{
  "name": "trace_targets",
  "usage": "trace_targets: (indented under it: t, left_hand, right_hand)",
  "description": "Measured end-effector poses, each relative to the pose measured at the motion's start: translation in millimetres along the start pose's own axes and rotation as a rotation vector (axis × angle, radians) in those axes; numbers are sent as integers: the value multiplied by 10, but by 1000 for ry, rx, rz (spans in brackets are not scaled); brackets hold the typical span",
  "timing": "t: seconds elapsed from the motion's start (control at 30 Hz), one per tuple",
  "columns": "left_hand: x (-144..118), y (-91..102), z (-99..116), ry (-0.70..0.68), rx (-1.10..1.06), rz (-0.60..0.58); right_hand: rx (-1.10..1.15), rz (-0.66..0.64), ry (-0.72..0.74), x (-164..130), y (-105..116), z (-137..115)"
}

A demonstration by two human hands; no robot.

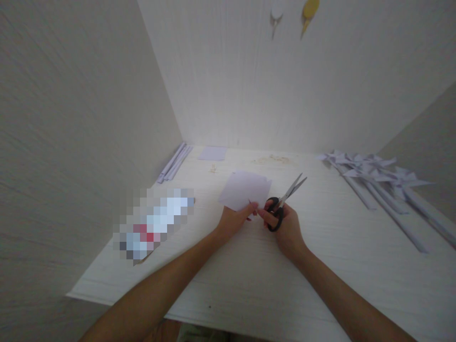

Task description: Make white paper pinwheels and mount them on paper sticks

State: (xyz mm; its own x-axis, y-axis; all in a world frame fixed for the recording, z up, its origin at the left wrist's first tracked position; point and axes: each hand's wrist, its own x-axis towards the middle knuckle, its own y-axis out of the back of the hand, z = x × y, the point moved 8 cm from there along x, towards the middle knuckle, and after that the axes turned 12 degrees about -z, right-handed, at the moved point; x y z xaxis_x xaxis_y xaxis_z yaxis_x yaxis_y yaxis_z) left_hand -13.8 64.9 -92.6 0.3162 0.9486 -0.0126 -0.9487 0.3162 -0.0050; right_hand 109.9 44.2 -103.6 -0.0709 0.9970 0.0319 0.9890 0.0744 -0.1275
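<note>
A white sheet of paper (pixel 245 187) is held by its near corner in my left hand (pixel 237 216), the thumb lying on top. My right hand (pixel 287 230) has its fingers through the black handles of a pair of scissors (pixel 285 199). The scissor blades point up and away to the right, slightly apart, clear of the paper. The fingertips of both hands meet near the sheet's near right corner. Small cuts or notches show along the sheet's far right edge.
Several paper pinwheels (pixel 370 171) on rolled sticks lie at the right. Rolled paper sticks (pixel 175 164) and a square paper (pixel 213 153) lie at the back left. A blurred-out packet (pixel 160 221) is at the left. Two hooks (pixel 276 16) hang on the back wall.
</note>
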Motion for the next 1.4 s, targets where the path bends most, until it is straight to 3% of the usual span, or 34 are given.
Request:
trace_targets:
  t: [0.7, 0.9, 1.03, 1.23, 1.4]
  left_hand:
    - [1, -4, -14, 41, 64, -25]
    - [2, -3, 17, -16, 79, -38]
    - [46, 87, -22, -38, 40, 23]
    - [104, 264, -7, -113, -141, 132]
    - [109, 367, 25, -142, -282, 193]
  right_hand:
    - [13, 49, -15, -3, 54, 12]
    - [-23, 34, -17, 0, 31, -16]
    - [-106, -1, -15, -5, 0, -84]
    - [-245, -217, -10, -70, -158, -209]
    - [-286, -416, -128, -162, -339, -160]
